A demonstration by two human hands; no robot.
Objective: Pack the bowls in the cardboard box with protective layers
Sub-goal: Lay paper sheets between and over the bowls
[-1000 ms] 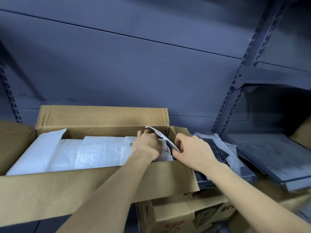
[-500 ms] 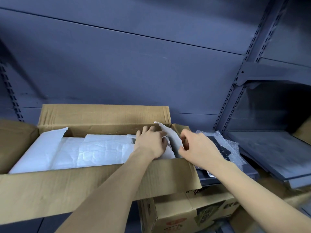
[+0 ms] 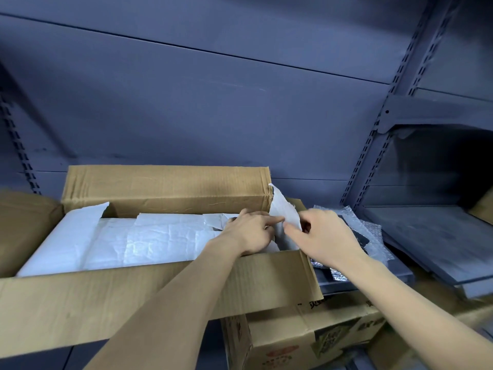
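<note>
An open cardboard box (image 3: 160, 292) sits on a grey shelf, its flaps up. White foam sheets (image 3: 149, 236) cover its inside, and no bowl shows. At the box's right end a white foam sheet piece (image 3: 284, 209) stands nearly upright against the back flap's corner. My left hand (image 3: 252, 232) lies inside the box, fingertips pressed on the piece's lower part. My right hand (image 3: 324, 236) pinches the piece's right edge from outside the box's right end.
Bubble wrap (image 3: 370, 236) over something dark lies on the shelf right of the box. A printed cardboard carton (image 3: 306, 335) stands below the box. A brown carton (image 3: 24, 228) sits at the left edge. Slotted shelf uprights (image 3: 373, 134) rise at right.
The white foam piece has swung up from nearly flat to almost upright at the box's right end. Both hands moved with it, the right hand shifting slightly right.
</note>
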